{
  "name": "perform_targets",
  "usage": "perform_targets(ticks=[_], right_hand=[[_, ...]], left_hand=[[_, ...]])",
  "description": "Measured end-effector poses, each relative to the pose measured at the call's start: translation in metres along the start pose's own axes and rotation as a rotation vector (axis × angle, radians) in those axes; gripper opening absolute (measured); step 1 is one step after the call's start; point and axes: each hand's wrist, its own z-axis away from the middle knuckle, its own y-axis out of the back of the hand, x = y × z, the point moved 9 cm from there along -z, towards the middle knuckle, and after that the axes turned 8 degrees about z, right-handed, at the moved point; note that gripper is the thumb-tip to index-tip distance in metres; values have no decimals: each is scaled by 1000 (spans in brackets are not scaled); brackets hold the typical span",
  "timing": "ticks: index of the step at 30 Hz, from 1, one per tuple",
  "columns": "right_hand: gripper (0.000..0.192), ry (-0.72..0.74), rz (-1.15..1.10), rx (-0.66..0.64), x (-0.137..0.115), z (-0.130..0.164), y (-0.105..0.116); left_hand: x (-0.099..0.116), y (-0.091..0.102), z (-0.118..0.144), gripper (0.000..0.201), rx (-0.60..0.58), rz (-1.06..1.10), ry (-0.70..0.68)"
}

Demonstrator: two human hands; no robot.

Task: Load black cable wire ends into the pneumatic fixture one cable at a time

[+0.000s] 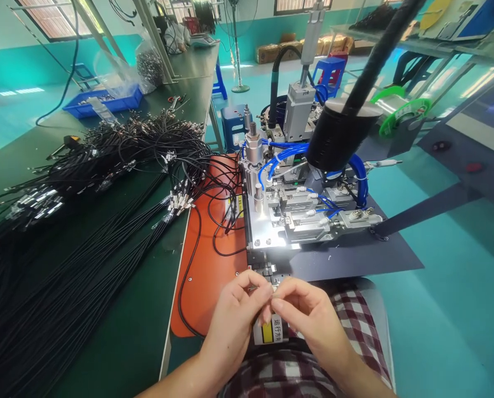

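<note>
My left hand (pixel 239 310) and my right hand (pixel 312 316) meet fingertip to fingertip in front of the machine's near edge. Both are closed in a pinch. A tiny pale piece (pixel 274 288) shows between the fingertips; the fingers cover too much of it to tell its kind. One black cable (pixel 180 298) loops over the orange plate (pixel 208 276) and disappears behind my left wrist. Just beyond my fingers sits a small metal fixture (pixel 267 269) of the machine. Below them is a label (pixel 277 330) with a yellow patch.
A bench machine (pixel 313 215) with cylinders and blue air tubes stands ahead, under a thick black hose (pixel 382 55). Bundled black cables (pixel 85 265) with metal ends cover the green table (pixel 147 354) at left. A blue tray (pixel 75 110) lies farther back; a wire spool (pixel 404 113) is at right.
</note>
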Motion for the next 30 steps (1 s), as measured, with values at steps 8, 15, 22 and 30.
perform_targets(ticks=[8, 15, 22, 30], right_hand=[[15, 303, 350, 179, -24, 9, 15], [20, 295, 331, 257, -39, 8, 11], [18, 151, 331, 189, -13, 4, 3], [12, -15, 289, 80, -4, -8, 20]], left_hand=[[0, 5, 3, 19, 75, -102, 70], [2, 7, 1, 16, 84, -4, 22], [-6, 8, -3, 14, 93, 164, 104], [-11, 14, -7, 13, 88, 113, 134]])
